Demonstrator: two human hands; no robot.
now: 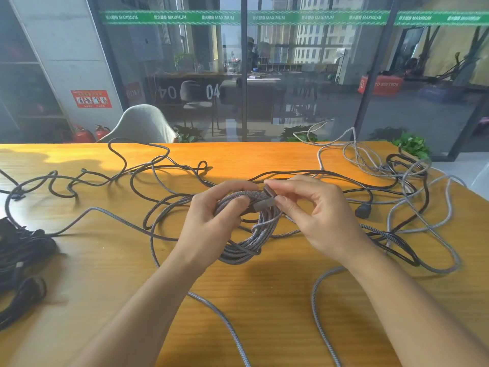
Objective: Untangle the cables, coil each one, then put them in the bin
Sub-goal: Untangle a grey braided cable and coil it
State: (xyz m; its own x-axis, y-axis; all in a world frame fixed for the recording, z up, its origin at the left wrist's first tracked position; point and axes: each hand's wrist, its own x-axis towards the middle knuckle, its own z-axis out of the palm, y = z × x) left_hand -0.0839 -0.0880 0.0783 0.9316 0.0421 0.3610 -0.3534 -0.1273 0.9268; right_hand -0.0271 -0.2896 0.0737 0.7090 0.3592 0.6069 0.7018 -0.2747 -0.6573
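Grey coil [246, 234] hangs from your left hand [211, 223], which grips its top; your right hand [312, 215] pinches the plug end [264, 203] just beside.

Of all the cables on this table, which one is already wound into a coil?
The grey braided cable held between both hands: the left hand grips its loops, the right hand pinches its plug end. The other cables sprawl loose across the wooden table.

Room: sunlit wooden table [264, 300]; grey chair [140, 125] beyond; glass wall [304, 75]; concrete pillar [60, 49]; extinguishers [87, 133].
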